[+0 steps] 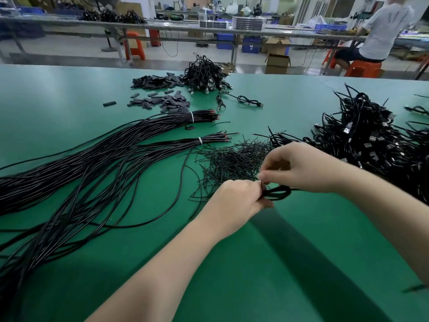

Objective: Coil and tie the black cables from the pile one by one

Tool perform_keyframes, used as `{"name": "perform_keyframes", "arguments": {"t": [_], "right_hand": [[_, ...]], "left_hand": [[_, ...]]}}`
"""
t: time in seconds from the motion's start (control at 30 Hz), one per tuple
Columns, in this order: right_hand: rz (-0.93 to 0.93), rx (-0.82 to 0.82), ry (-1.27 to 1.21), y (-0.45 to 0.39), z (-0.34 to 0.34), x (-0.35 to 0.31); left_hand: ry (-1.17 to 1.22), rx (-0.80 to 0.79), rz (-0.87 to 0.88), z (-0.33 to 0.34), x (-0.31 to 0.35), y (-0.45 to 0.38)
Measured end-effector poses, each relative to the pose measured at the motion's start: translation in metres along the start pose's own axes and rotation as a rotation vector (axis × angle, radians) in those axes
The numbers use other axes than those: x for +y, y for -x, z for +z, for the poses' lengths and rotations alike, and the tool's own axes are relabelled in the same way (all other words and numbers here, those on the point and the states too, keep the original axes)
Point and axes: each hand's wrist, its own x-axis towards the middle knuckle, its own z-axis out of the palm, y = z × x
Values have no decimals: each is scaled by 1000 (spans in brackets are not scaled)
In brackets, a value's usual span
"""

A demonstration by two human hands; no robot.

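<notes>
**benchwatcher:** Standing right behind this person now. The left hand [239,198] has its fingers clamped round a small coiled cable [277,192], held just above the green surface [301,240], near the middle. The loops stick out of that fist to the right, so the coil's long axis runs roughly left to right. The right hand [299,168] sits just beside it, a bit farther and to the right, fingertips pinched together right at the top of the bundle where it leaves the left fist. Looks like it's pinching a thin tie or the cable's tail, I honestly can't tell which.

**coilmonkey:** So the tie goes on at the neck, between the two hands?

**benchwatcher:** That's my guess. The right hand is the one on the spot; the left just keeps the loops from springing open. Whatever wraps next has to go across the coil's long axis, right next to the left thumb.

**coilmonkey:** Can you see the plug ends?

**benchwatcher:** Nope, hidden inside the left fist or behind the right fingers. The heap of thin ties [232,159] lies just beyond the hands, and the big pile of cables [371,145] is off to the right, partly cut off by the right forearm. Everything's black on black, so strands blur together.
</notes>
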Motion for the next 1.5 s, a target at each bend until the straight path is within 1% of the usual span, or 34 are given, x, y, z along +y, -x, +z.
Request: {"name": "perform_keyframes", "arguments": {"t": [0.07, 0.1, 0.13, 0.17, 0.2, 0.23, 0.27, 0.3, 0.33, 0.4, 0.43, 0.5, 0.6, 0.67, 0.77, 0.9, 0.97, 1.07, 1.17, 1.23, 1.4, 1.5], "right_hand": [[84, -228, -171, -2, -12, 12], [120, -309, -273, -1, -15, 19], [148, -360, -387, 1, -15, 26], [172, -379, -523, 4, -13, 33], [191, -360, -662, 8, -8, 37], [208, -307, -798, 12, 0, 39], [210, -221, -899, 15, 10, 38], [192, -103, -941, 18, 22, 35], [159, 44, -922, 19, 35, 30], [110, 349, -783, 20, 61, 15], [108, 456, -705, 20, 70, 8], [111, 572, -595, 17, 82, -4], [117, 640, -517, 7, 86, -17], [133, 657, -500, 3, 88, -23], [156, 656, -553, 2, 95, -27], [175, 641, -607, 1, 98, -26], [165, 623, -633, 1, 95, -25], [141, 576, -682, 1, 89, -21], [156, 533, -685, 1, 84, -17], [173, 511, -647, 1, 80, -15], [177, 432, -409, 4, 74, -14], [198, 454, -251, 2, 74, -12]], "left_hand": [[-127, 40, 141, 2, 2, -1], [-163, 94, 203, 4, 3, 0], [-149, 174, 236, 6, 5, 2], [-71, 255, 223, 8, 7, 4], [60, 305, 159, 9, 10, 6], [204, 331, 62, 11, 13, 7], [340, 351, -39, 12, 15, 8], [463, 381, -135, 14, 16, 7], [566, 424, -218, 16, 15, 6], [703, 501, -355, 18, 12, 3], [745, 516, -400, 18, 10, 3], [783, 525, -438, 18, 6, 3], [802, 565, -504, 15, 1, 1], [837, 580, -535, 14, -2, -1], [892, 585, -530, 14, -4, -1], [899, 599, -516, 14, -6, -1], [928, 602, -520, 13, -7, -2], [1030, 595, -524, 12, -6, -3], [1053, 571, -519, 12, -5, -3], [1060, 565, -502, 12, -5, -3], [1070, 547, -494, 15, -7, -2], [1098, 514, -463, 17, -9, -3]]}}
